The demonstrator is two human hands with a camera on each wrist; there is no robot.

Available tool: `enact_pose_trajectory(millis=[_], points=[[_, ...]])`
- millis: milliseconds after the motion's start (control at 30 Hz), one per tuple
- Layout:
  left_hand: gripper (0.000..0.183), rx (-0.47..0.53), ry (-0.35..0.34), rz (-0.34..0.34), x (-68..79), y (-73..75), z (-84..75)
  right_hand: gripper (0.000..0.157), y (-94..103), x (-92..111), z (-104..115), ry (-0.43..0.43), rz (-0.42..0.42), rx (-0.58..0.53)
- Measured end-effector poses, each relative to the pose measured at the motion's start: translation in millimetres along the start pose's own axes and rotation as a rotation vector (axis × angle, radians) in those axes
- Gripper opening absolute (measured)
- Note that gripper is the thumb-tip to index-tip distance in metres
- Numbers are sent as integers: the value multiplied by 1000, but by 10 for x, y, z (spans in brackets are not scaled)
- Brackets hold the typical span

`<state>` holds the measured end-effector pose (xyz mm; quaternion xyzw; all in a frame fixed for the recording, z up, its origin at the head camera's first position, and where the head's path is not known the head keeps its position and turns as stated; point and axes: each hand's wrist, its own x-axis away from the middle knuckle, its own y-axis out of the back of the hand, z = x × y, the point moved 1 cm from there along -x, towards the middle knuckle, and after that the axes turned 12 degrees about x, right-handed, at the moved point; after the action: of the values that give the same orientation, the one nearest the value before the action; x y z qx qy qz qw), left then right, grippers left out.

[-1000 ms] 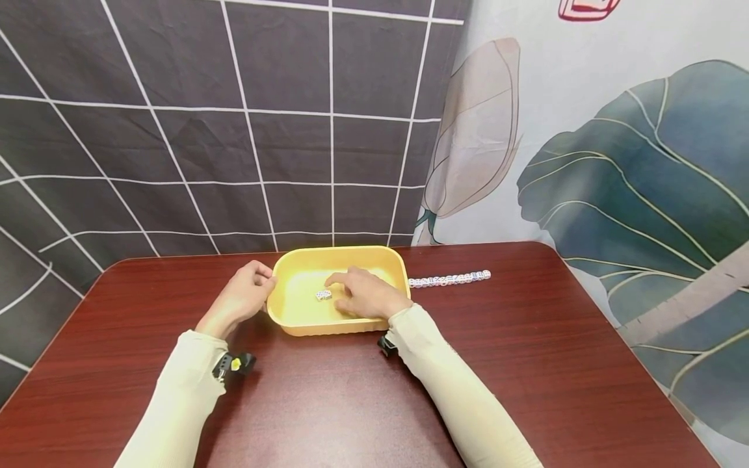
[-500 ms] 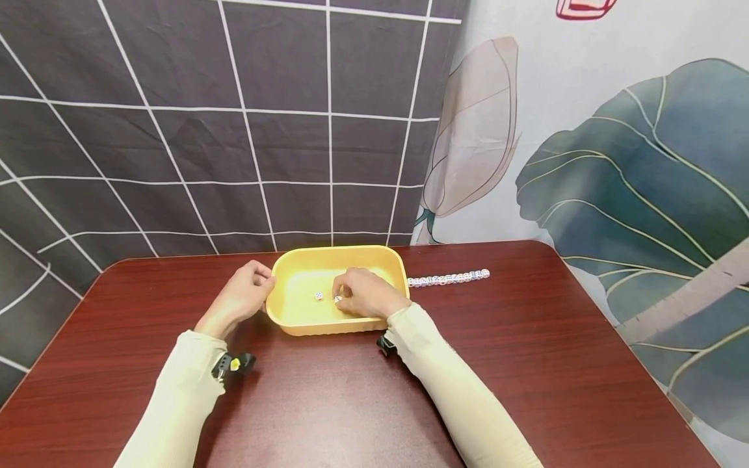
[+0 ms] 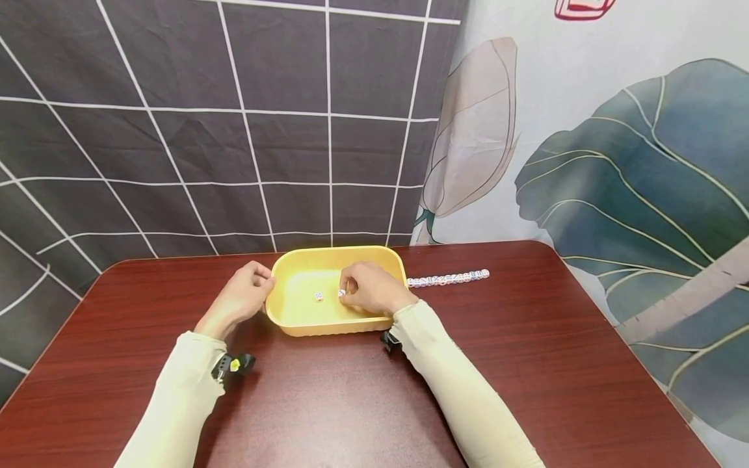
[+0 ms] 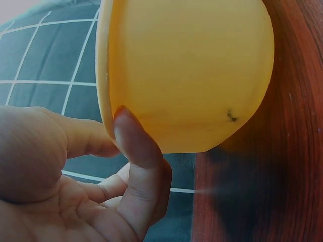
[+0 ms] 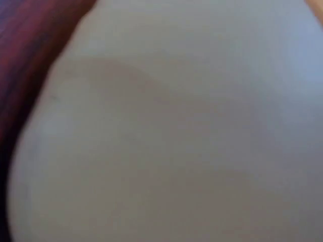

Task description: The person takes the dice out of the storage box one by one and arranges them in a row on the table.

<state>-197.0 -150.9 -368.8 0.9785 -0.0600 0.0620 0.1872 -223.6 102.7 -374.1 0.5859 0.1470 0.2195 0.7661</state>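
A yellow plastic basin sits on the table. My left hand pinches its left rim between thumb and finger; the left wrist view shows the fingertips against the basin wall. Inside the basin, my right hand pinches a white die between thumb and fingers. A second die lies on the basin floor, left of that hand. From the basin's right side a straight row of dice runs along the table. A blurred pale surface fills the right wrist view, hiding the right fingers there.
The dark red wooden table carries everything. Behind it hang a dark grey cloth with white grid lines and a pale curtain with leaf prints.
The right hand reached two dice lying together, took one, and drew it right and slightly up, apart from the other. The left hand stayed on the rim.
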Motion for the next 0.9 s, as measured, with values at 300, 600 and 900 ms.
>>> enact_pose_trajectory(millis=[300,600,900], points=[[23,-10,-12,-2,-8,-5,18,5,121,20,-79,36,-55,-9],[24,-9,-1,2,1,-36,5,7,226,50,-152,37,-92,-20],[24,-6,5,16,-10,-64,10,8,355,108,-196,15,-123,-20]])
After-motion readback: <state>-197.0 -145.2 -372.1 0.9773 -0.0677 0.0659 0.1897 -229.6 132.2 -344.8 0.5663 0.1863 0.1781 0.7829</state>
